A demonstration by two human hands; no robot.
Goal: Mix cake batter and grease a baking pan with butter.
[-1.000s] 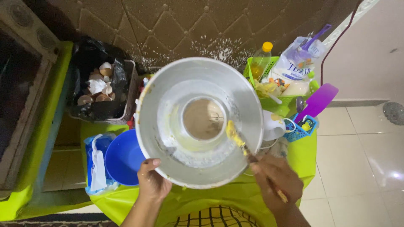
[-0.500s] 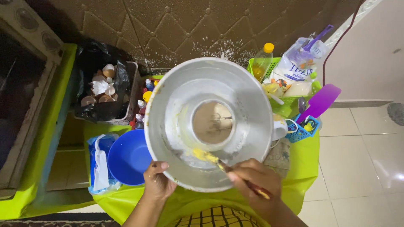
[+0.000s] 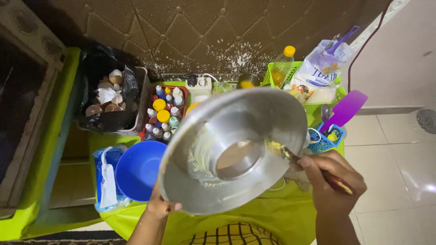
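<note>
- left hand grips tilted ring pan by its rim
- right hand closed on brush, bristles touching pan's inner wall
- blue bowl just beside

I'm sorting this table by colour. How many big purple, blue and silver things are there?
Purple: 1, the spatula.
Blue: 1, the bowl.
Silver: 1, the ring pan, held at its rim by the left hand and brushed by the right hand.
Total: 3.
</note>
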